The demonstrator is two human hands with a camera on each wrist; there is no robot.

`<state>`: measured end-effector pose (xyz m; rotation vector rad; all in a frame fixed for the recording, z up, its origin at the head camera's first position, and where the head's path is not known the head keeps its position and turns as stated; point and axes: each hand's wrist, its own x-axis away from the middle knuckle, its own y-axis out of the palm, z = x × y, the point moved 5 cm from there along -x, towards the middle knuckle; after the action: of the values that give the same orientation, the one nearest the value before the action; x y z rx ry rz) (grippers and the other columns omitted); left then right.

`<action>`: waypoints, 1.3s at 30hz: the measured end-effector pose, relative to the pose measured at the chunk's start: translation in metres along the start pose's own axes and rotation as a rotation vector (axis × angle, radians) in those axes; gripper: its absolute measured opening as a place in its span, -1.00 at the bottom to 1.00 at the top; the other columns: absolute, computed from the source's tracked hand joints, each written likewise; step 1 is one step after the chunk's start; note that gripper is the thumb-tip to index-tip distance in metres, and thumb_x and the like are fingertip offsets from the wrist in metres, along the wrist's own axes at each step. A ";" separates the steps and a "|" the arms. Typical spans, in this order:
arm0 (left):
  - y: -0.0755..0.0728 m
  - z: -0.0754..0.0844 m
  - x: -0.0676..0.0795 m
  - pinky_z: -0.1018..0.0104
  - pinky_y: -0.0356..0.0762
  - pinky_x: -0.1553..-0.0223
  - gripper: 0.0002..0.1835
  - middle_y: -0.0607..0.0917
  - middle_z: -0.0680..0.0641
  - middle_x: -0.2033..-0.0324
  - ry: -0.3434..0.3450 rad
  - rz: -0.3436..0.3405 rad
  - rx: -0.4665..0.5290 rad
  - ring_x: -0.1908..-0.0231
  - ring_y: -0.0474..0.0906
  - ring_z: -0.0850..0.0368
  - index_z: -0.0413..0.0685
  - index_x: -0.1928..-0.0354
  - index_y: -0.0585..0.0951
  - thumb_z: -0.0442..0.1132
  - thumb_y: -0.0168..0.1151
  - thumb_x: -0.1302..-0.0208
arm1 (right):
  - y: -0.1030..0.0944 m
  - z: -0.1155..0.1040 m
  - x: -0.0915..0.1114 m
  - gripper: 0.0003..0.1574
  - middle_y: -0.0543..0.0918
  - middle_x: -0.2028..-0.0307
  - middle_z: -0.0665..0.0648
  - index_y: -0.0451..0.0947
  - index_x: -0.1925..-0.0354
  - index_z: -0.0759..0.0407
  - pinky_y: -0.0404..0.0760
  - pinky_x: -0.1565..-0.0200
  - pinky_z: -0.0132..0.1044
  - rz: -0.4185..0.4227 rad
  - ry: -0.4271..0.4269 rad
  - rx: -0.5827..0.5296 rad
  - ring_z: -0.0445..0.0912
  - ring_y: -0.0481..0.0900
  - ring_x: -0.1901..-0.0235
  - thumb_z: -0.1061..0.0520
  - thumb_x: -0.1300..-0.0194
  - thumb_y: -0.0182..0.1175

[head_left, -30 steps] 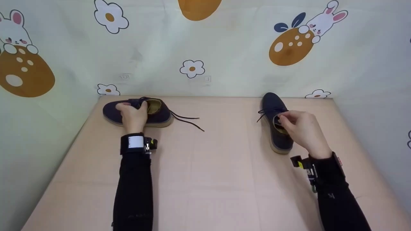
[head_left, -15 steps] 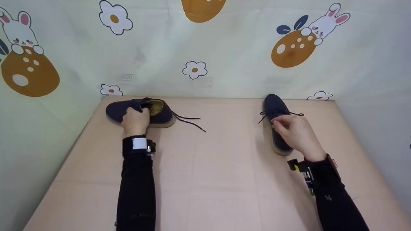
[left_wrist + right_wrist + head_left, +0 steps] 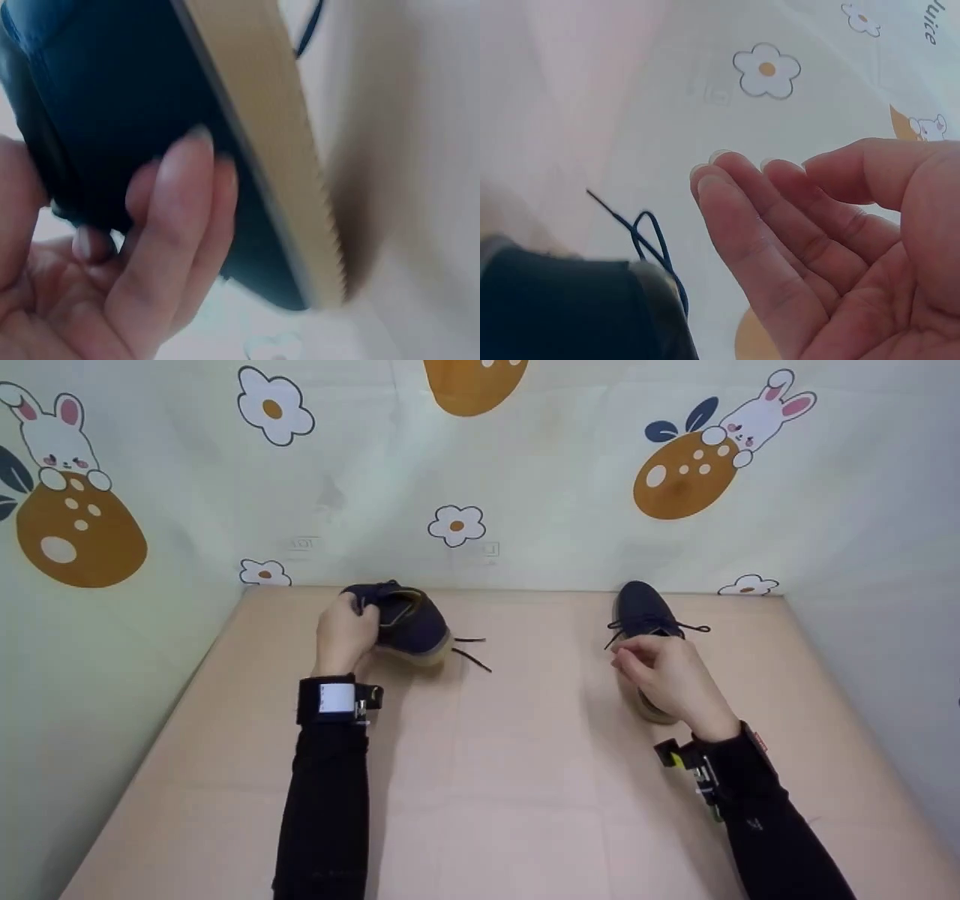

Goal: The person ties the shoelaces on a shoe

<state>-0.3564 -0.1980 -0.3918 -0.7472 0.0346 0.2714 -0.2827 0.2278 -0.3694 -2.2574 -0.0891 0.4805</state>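
Observation:
A navy lace-up shoe with a tan sole (image 3: 420, 626) is tilted at the back left, its heel swung toward the right front. My left hand (image 3: 341, 634) grips it near the tongue. In the left wrist view, the fingers (image 3: 180, 202) press along the shoe's dark side, and the sole (image 3: 255, 112) faces right, over a shadow. Two loose lace ends (image 3: 472, 658) show beyond its heel. The matching shoe (image 3: 640, 604) lies at the back right, toe to the wall, its laces in a bow. Over its opening hovers my right hand (image 3: 671, 679), fingers loosely bent and holding nothing.
A pale cloth wall (image 3: 540, 472) printed with rabbits, oranges and flowers closes off the back and both sides. Under the shoes is a beige covered tabletop (image 3: 517, 750) with faint creases. Each wrist wears a black strap with a small camera.
The left shoe, flat a second ago, has been gripped, tipped and shifted right by my left hand. My right hand has drawn back from the right shoe's opening and moved slightly left, uncovering the bow.

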 end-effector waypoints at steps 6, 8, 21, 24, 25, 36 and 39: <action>0.028 0.056 0.023 0.20 0.57 0.40 -0.82 0.51 -0.11 0.45 0.150 -0.181 0.095 0.43 0.55 -0.01 -0.13 0.37 0.42 -0.19 0.02 -0.36 | 0.014 -0.007 0.001 -0.71 0.74 0.20 0.17 0.62 -0.04 0.33 0.65 0.24 -0.40 -0.037 0.029 -0.203 -0.01 0.73 0.26 0.21 -0.43 0.16; 0.039 0.075 0.035 0.18 0.63 0.43 -0.81 0.48 -0.10 0.49 0.203 -0.229 0.163 0.47 0.57 0.00 -0.12 0.42 0.38 -0.22 0.04 -0.35 | 0.017 -0.008 0.000 -0.64 0.72 0.11 0.22 0.57 -0.12 0.32 0.65 0.21 -0.37 -0.040 0.031 -0.271 0.03 0.72 0.20 0.16 -0.45 0.17; 0.083 0.152 0.101 0.33 0.26 0.56 -0.80 0.33 0.12 0.67 0.651 -0.313 0.193 0.65 0.31 0.22 -0.01 0.50 0.31 -0.36 0.07 -0.23 | 0.021 -0.015 0.000 -0.28 0.57 -0.16 0.22 0.24 -0.45 0.07 0.55 -0.09 -0.13 -0.074 -0.055 -0.402 0.04 0.60 -0.08 0.26 -0.41 0.19; 0.090 0.153 0.104 0.35 0.25 0.56 -0.80 0.31 0.13 0.66 0.668 -0.313 0.176 0.64 0.30 0.24 -0.01 0.49 0.31 -0.36 0.07 -0.23 | 0.020 -0.014 0.002 -0.20 0.66 -0.01 0.19 0.26 -0.44 0.11 0.60 0.00 -0.12 -0.037 -0.055 -0.313 0.03 0.67 0.06 0.38 -0.30 0.24; 0.092 0.153 0.104 0.35 0.25 0.56 -0.80 0.30 0.13 0.66 0.667 -0.315 0.166 0.64 0.30 0.24 -0.01 0.48 0.31 -0.36 0.07 -0.24 | 0.020 -0.015 0.002 -0.20 0.69 0.06 0.18 0.28 -0.42 0.15 0.61 0.03 -0.11 -0.020 -0.062 -0.275 0.01 0.68 0.11 0.39 -0.27 0.26; 0.101 0.141 0.097 0.33 0.25 0.55 -0.79 0.31 0.10 0.65 0.654 -0.330 0.057 0.62 0.30 0.19 -0.01 0.48 0.29 -0.36 0.08 -0.23 | -0.009 -0.023 0.005 -0.90 0.62 0.60 -0.04 0.73 0.24 0.16 0.43 0.47 -0.46 0.077 -0.067 -0.134 -0.14 0.55 0.59 0.17 -0.35 0.30; 0.114 0.135 0.098 0.35 0.27 0.53 -0.78 0.32 0.11 0.63 0.641 -0.409 -0.016 0.60 0.31 0.20 0.00 0.48 0.30 -0.35 0.10 -0.24 | -0.012 -0.024 0.006 -0.83 0.57 0.64 -0.05 0.73 0.29 0.09 0.43 0.49 -0.42 0.010 -0.064 -0.122 -0.16 0.49 0.62 0.06 -0.38 0.27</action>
<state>-0.2994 -0.0039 -0.3808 -0.8143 0.4811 -0.3652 -0.2669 0.2201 -0.3480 -2.3627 -0.1437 0.5657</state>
